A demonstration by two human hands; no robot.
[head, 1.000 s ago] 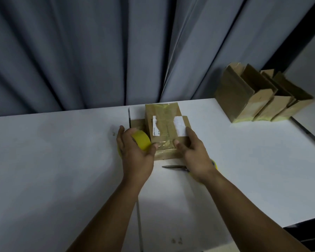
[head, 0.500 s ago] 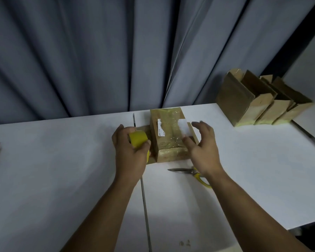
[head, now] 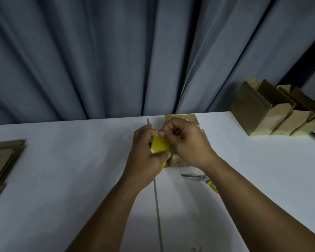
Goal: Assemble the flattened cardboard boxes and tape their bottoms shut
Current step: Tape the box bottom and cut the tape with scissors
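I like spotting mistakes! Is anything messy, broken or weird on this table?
Nothing stands out. The left hand holds the yellow tape roll while the right hand picks at it over the cardboard box. The scissors lie flat nearby, and the taped boxes sit in a tidy row.

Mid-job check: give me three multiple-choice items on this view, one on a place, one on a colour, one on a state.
1. Where are the scissors? A. on the floor B. on the table C. on a chair
2. What colour is the tape roll? A. white B. brown C. yellow
3. What is the left hand doing? A. gripping the tape roll B. lying flat on the table C. holding the scissors
Answers: B, they lie flat on its white top; C, the roll's face shows yellow; A, its fingers and thumb curl round the roll.
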